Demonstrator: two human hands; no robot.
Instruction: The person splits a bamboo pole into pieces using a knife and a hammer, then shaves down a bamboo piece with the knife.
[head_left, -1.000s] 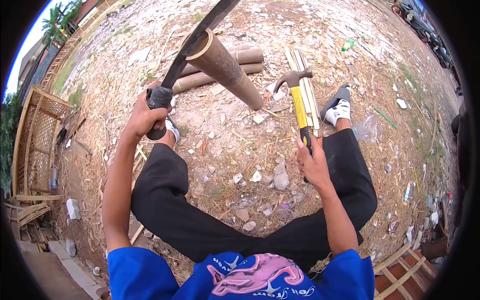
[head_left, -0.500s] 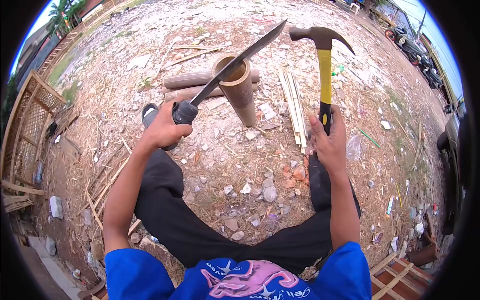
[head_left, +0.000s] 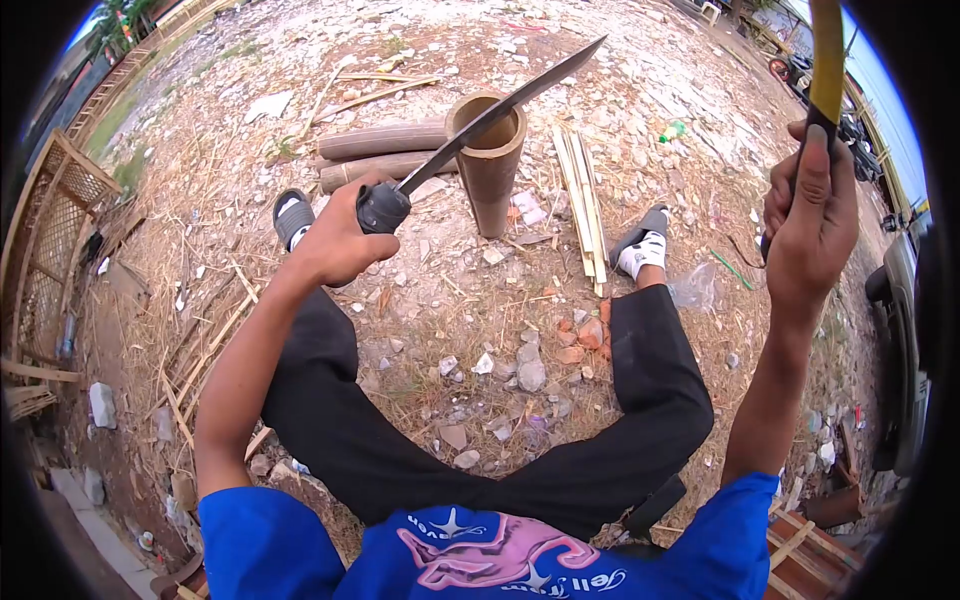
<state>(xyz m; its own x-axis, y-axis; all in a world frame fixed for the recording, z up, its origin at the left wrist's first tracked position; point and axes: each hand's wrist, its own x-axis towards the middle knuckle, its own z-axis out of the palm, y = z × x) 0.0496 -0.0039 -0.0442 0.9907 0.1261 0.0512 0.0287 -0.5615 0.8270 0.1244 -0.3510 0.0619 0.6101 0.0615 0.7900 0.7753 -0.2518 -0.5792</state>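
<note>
A machete (head_left: 500, 112) with a black handle is gripped in my left hand (head_left: 345, 235), its blade slanting up to the right. The blade lies across the open top of an upright bamboo tube (head_left: 490, 175), touching or just over the rim; I cannot tell which. My right hand (head_left: 815, 215) is raised at the far right, wrapped round the black grip of a hammer (head_left: 827, 75) with a yellow shaft. The hammer's head is beyond the top edge of the view.
Behind the tube lie two bamboo lengths (head_left: 385, 140). Split bamboo strips (head_left: 580, 205) rest right of it, near my sandalled foot (head_left: 640, 245). Broken bricks (head_left: 590, 335) and stones litter the ground. A woven rattan frame (head_left: 55, 240) stands left; a parked vehicle (head_left: 905, 330) is at right.
My right hand has swung the hammer up and to the right, away from the tube. The machete has shifted slightly right, and the view has tilted a little.
</note>
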